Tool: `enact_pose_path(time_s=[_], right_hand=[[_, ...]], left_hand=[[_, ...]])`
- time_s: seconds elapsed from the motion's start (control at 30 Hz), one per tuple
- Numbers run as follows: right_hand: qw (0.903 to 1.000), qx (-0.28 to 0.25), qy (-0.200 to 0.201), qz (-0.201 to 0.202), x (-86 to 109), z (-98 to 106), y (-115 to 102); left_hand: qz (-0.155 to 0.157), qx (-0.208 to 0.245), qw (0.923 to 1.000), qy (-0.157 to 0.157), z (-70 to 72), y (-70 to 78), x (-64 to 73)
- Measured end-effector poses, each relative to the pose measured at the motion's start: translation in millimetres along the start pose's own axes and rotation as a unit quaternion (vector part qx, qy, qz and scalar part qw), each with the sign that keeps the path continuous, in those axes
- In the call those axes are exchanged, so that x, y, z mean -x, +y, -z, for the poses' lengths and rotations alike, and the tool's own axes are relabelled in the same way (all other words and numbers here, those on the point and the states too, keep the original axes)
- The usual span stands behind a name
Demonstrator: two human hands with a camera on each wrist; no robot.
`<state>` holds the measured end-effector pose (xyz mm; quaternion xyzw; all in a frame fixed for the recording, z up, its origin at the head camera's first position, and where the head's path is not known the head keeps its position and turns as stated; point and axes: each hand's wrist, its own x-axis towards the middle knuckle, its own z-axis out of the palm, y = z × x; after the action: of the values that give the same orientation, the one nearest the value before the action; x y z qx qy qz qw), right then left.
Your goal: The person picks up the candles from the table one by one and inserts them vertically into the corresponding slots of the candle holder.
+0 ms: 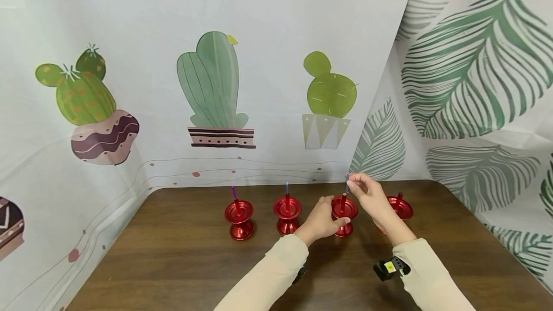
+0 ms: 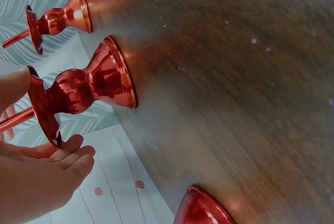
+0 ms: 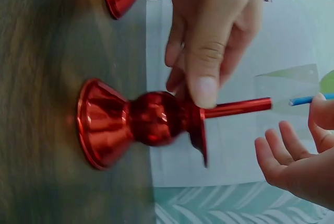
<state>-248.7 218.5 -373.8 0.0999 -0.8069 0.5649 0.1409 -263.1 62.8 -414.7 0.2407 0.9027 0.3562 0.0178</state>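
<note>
My left hand grips a shiny red metal candle holder by the rim of its dish, thumb on the near side and fingers round the far side. The holder stands upright on the table, a thin red tube rising from its dish. With thumb and fingertips, my right hand pinches a thin blue candle above that tube. In the right wrist view a small gap separates the candle's lower tip from the tube's mouth, nearly in line with it.
Left of my hands stand two like holders, one with a purple candle, one with a blue-grey candle. Another holder with a bare tube is behind my right wrist. A printed cloth hangs behind the brown table.
</note>
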Motion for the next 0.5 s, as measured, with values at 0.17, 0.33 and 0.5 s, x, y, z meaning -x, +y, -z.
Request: enact_pose_path(time_s=[0.17, 0.33, 0.5], right_hand=[[0.9988, -0.037, 0.005, -0.033, -1.9, -6, 8], [0.9983, -0.049, 0.005, -0.032, -2.0, -9, 12], [0.9992, -0.036, 0.002, -0.016, -1.4, -13, 17]], left_hand=[[-0.013, -0.003, 0.9999, 0.002, -0.3, -0.3, -0.3], [-0.012, 0.001, 0.9999, 0.003, 0.4, -0.5, -0.5], [-0.014, -0.002, 0.9999, 0.002, 0.5, -0.2, -0.3]])
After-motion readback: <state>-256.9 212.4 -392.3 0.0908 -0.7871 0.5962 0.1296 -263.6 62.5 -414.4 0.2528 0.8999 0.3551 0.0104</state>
